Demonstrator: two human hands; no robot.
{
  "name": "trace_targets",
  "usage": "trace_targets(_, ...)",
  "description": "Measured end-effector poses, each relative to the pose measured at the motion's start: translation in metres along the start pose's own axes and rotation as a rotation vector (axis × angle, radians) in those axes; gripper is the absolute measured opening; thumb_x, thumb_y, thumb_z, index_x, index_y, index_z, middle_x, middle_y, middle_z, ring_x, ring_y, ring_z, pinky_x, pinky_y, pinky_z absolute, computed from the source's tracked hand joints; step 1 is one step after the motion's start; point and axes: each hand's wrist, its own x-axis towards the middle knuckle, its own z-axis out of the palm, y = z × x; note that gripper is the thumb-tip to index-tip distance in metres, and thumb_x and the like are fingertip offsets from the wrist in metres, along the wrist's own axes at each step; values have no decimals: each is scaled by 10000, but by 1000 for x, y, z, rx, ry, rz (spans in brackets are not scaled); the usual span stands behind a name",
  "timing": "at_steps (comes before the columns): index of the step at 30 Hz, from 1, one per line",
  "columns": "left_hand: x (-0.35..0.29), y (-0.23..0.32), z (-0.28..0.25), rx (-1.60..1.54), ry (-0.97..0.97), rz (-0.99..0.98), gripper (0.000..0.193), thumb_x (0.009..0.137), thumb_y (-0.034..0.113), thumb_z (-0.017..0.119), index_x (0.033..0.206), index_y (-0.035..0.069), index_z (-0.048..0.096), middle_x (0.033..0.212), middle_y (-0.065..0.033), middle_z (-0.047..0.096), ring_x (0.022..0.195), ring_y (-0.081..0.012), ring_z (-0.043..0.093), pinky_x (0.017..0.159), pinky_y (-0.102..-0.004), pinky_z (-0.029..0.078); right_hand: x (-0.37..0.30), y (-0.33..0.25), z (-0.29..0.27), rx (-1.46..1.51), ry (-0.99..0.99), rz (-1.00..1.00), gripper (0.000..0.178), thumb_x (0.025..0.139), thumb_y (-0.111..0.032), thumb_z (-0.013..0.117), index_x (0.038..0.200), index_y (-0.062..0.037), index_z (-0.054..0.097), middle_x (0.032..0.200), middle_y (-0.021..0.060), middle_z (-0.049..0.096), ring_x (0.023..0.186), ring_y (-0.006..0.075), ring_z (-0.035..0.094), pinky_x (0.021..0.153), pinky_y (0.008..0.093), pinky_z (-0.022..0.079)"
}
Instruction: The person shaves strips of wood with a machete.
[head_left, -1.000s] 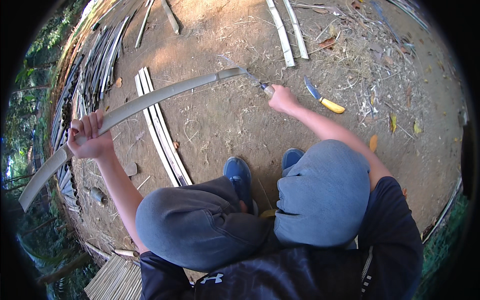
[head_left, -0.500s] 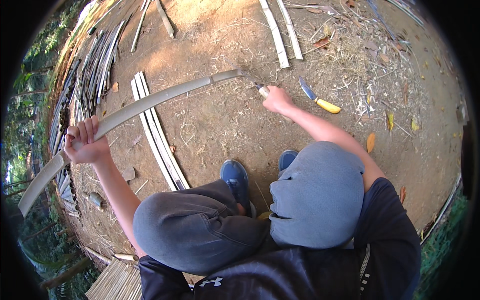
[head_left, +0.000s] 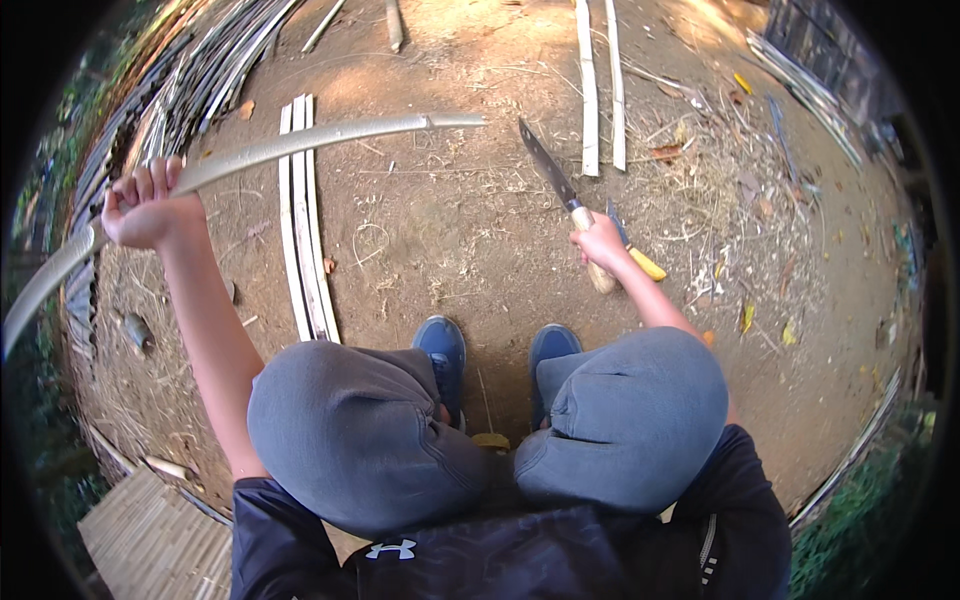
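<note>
My left hand is closed around a long pale bamboo strip, raised at the left with the fingers curled over it. The strip's far end reaches rightward to the middle, and its other end runs off at the left rim. In my right hand is a knife, gripped by its light wooden handle, with the dark blade pointing away and a little left. A gap lies between the blade tip and the strip's end. Partly behind my right hand, a second knife with a yellow handle lies on the ground.
Several split bamboo strips lie left of centre, and two more at the far right of centre. A pile of bamboo poles fills the upper left. Dry shavings litter the right. A slatted bamboo platform stands lower left.
The knife in my right hand has swung away from the strip's end, and its blade now shows clearly. My left hand with the strip sits slightly farther left. The view has shifted.
</note>
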Motion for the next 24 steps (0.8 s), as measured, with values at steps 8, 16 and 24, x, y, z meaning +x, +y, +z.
trace_targets(8,3,19,-11,-18,69,164,260,911,252,285,672,156,246,559,15,193,494,-146,178,520,-338,228,-12,-38,-6,-633,-400,-299,220,749,-106,713,903,-26,578,719,110,626,699,232,640,668,405,503)
trace_targets(16,2,25,-19,-20,12,144,297,943,247,313,668,157,246,561,11,188,508,-142,154,540,-351,224,57,-34,-62,-258,-511,124,144,782,6,669,874,-21,562,681,28,590,499,97,554,462,270,470)
trace_targets(24,1,16,-21,-22,75,218,276,922,238,304,667,148,249,565,-1,191,513,-150,154,533,-346,238,80,-62,-106,-288,-44,-24,135,773,5,633,881,-8,553,667,49,562,495,144,554,474,320,498)
